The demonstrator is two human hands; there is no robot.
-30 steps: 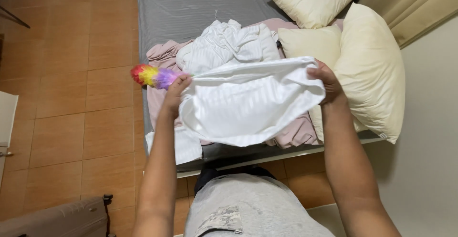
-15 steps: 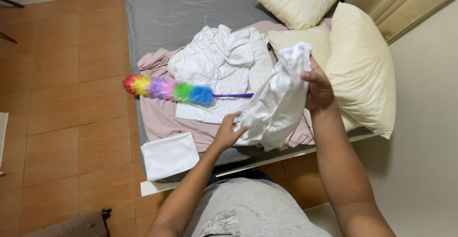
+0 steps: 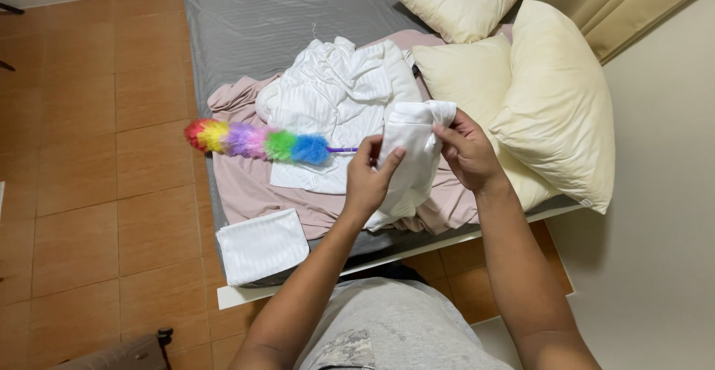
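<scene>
White folded cotton cloth (image 3: 408, 163) was pinched by left hand (image 3: 367, 180) and right hand (image 3: 465, 150); loose grip could let the fold fall open toward six o'clock.

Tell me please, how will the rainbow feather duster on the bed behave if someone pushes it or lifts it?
The rainbow duster probably weighs little: its fluffy head barely dents the pink sheet. Its thin purple handle looks stiff, so it should lift in one piece, though head-heavy. Being round, it may roll a little if pushed sideways, yet the soft fluff likely drags on the cloth.
</scene>
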